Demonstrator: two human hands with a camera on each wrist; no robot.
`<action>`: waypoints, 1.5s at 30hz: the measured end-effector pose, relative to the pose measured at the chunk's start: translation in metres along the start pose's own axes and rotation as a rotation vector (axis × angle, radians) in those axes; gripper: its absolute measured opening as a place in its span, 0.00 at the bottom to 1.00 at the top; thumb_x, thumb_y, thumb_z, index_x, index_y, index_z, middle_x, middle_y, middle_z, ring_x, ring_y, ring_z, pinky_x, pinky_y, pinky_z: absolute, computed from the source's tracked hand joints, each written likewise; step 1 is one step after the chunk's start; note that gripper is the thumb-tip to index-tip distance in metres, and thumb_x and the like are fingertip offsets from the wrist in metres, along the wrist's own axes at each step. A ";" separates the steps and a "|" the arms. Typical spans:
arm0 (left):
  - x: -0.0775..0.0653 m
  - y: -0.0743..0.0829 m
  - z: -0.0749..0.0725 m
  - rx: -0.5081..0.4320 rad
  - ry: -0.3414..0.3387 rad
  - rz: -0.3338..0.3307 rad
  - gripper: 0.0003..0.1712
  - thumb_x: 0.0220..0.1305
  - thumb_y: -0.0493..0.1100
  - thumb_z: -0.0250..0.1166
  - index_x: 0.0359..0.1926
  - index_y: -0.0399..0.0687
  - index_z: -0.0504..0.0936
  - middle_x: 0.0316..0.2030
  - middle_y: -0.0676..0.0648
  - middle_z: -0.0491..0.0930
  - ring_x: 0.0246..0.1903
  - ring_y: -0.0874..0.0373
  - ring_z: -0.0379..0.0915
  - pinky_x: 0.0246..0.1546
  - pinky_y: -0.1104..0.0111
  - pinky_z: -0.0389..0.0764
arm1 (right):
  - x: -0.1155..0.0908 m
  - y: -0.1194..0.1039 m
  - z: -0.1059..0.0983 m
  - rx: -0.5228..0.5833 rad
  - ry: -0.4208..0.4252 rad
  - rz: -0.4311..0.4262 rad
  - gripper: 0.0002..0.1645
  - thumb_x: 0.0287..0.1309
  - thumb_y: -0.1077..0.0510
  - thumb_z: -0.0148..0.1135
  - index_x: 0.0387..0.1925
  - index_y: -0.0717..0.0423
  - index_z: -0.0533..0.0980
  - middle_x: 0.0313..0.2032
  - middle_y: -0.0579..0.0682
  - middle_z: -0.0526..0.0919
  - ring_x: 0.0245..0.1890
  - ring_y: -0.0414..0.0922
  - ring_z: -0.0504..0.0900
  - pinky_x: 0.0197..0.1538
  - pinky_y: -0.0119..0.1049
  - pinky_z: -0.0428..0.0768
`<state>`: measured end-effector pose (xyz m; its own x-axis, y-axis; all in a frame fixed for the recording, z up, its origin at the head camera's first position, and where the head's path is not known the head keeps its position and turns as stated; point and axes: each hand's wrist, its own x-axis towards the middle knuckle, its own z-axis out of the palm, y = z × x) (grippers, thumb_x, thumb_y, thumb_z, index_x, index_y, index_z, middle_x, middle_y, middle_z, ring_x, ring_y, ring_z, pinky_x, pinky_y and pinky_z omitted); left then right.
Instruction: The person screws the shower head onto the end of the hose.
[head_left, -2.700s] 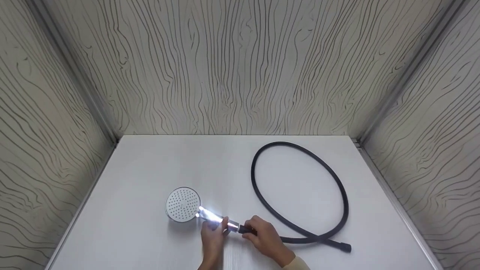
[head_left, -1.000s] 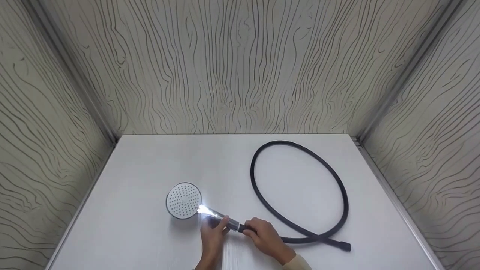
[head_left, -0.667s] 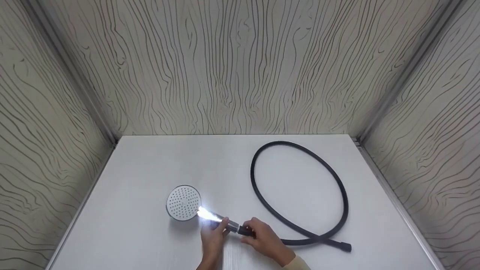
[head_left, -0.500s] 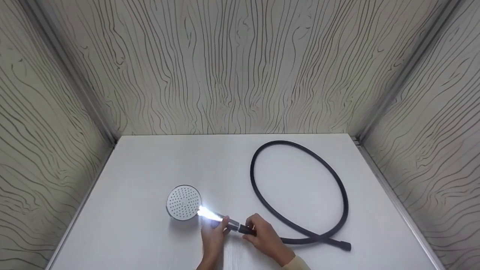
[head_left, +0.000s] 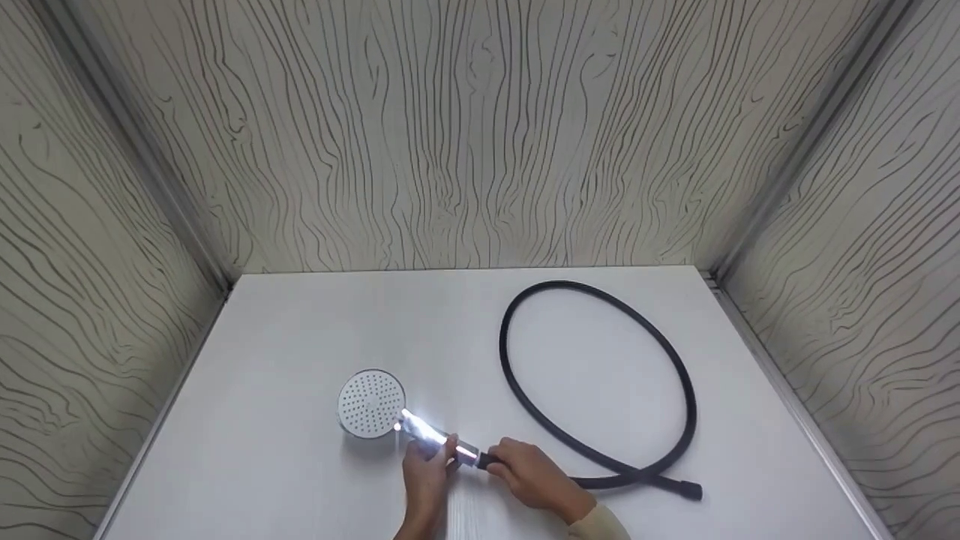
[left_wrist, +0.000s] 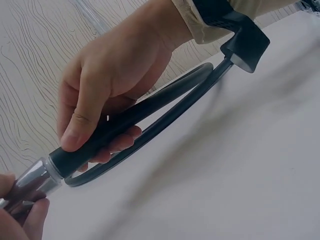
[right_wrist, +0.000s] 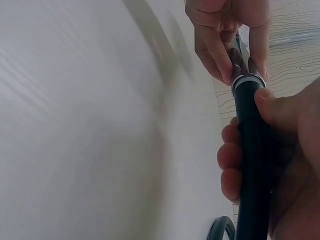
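A chrome handheld shower head point(head_left: 371, 403) with a round, pale, dotted face points to the upper left in the head view, strong glare on its handle. My left hand point(head_left: 426, 480) grips that handle near its lower end. The black connector end of a shower hose point(head_left: 679, 367) meets the handle's end, and my right hand point(head_left: 531, 474) wraps its fingers and thumb round it. In the left wrist view the black connector point(left_wrist: 67, 161) sits against the clear-and-chrome handle end point(left_wrist: 37, 180). The right wrist view shows a pale ring point(right_wrist: 248, 80) at the joint; the thread itself is hidden.
The hose loops across the right side of the white table point(head_left: 300, 322) and crosses itself. Its free end point(head_left: 690, 490) lies at the lower right. Wood-grain panels point(head_left: 450, 135) rise behind the table and on both sides.
The right hand's fingers opened slightly and shifted on the connector about half a second ago, and now close round it again. The shower head tilts slightly; the left hand keeps its hold.
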<state>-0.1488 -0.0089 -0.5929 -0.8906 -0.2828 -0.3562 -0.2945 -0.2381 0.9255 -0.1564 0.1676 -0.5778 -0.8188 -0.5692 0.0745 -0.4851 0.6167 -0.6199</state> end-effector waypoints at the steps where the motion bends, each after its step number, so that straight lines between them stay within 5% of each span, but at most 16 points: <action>1: 0.000 0.000 0.000 -0.017 0.009 0.005 0.25 0.66 0.36 0.62 0.57 0.30 0.62 0.47 0.35 0.72 0.46 0.50 0.79 0.51 0.61 0.88 | 0.000 0.000 0.001 0.001 0.013 0.008 0.13 0.69 0.50 0.53 0.38 0.53 0.80 0.27 0.39 0.72 0.26 0.28 0.66 0.29 0.19 0.72; 7: -0.001 0.003 0.004 -0.056 0.058 0.039 0.40 0.63 0.36 0.65 0.69 0.32 0.53 0.51 0.30 0.72 0.48 0.44 0.80 0.49 0.61 0.89 | -0.001 -0.001 0.015 0.003 0.220 0.026 0.05 0.61 0.54 0.64 0.35 0.50 0.80 0.26 0.38 0.73 0.26 0.27 0.66 0.27 0.18 0.73; 11: -0.002 0.005 0.004 0.006 0.076 0.052 0.39 0.63 0.39 0.66 0.66 0.28 0.55 0.52 0.28 0.72 0.49 0.39 0.80 0.47 0.62 0.89 | 0.000 -0.004 0.019 -0.023 0.310 -0.004 0.06 0.55 0.58 0.69 0.35 0.49 0.79 0.28 0.39 0.75 0.27 0.27 0.69 0.27 0.19 0.77; 17: -0.001 0.002 0.004 -0.031 0.075 0.084 0.36 0.62 0.36 0.66 0.65 0.27 0.58 0.50 0.28 0.73 0.46 0.44 0.82 0.46 0.63 0.90 | -0.001 -0.004 0.019 -0.076 0.286 -0.018 0.05 0.61 0.54 0.63 0.36 0.50 0.78 0.28 0.39 0.73 0.27 0.28 0.67 0.28 0.18 0.74; 26: -0.002 0.004 -0.001 0.035 -0.065 0.026 0.32 0.70 0.40 0.58 0.65 0.30 0.54 0.56 0.30 0.70 0.58 0.37 0.74 0.55 0.63 0.86 | 0.003 -0.001 0.002 0.041 0.084 0.034 0.12 0.67 0.49 0.56 0.35 0.51 0.80 0.26 0.38 0.71 0.26 0.28 0.65 0.27 0.18 0.70; 30: -0.002 0.005 0.001 0.025 -0.026 0.040 0.33 0.68 0.41 0.60 0.65 0.30 0.56 0.54 0.31 0.71 0.56 0.38 0.76 0.54 0.62 0.87 | 0.003 0.000 0.006 0.035 0.180 0.010 0.08 0.62 0.52 0.62 0.31 0.51 0.80 0.24 0.39 0.72 0.24 0.27 0.65 0.26 0.18 0.70; 37: -0.002 0.005 0.003 0.021 0.061 0.051 0.39 0.65 0.42 0.64 0.67 0.28 0.54 0.54 0.29 0.72 0.53 0.37 0.78 0.50 0.63 0.88 | 0.002 0.000 0.020 -0.136 0.389 -0.072 0.09 0.51 0.58 0.71 0.33 0.51 0.78 0.27 0.40 0.74 0.26 0.27 0.68 0.26 0.18 0.76; 45: -0.002 0.005 0.002 0.031 0.070 0.073 0.39 0.63 0.41 0.66 0.66 0.28 0.56 0.51 0.30 0.73 0.50 0.40 0.80 0.48 0.64 0.89 | 0.003 0.001 0.023 -0.203 0.423 -0.094 0.12 0.48 0.57 0.73 0.34 0.51 0.78 0.28 0.40 0.74 0.26 0.27 0.69 0.26 0.17 0.77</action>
<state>-0.1489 -0.0073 -0.5872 -0.8838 -0.3631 -0.2950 -0.2414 -0.1863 0.9524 -0.1522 0.1537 -0.5965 -0.8011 -0.3827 0.4602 -0.5789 0.6906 -0.4334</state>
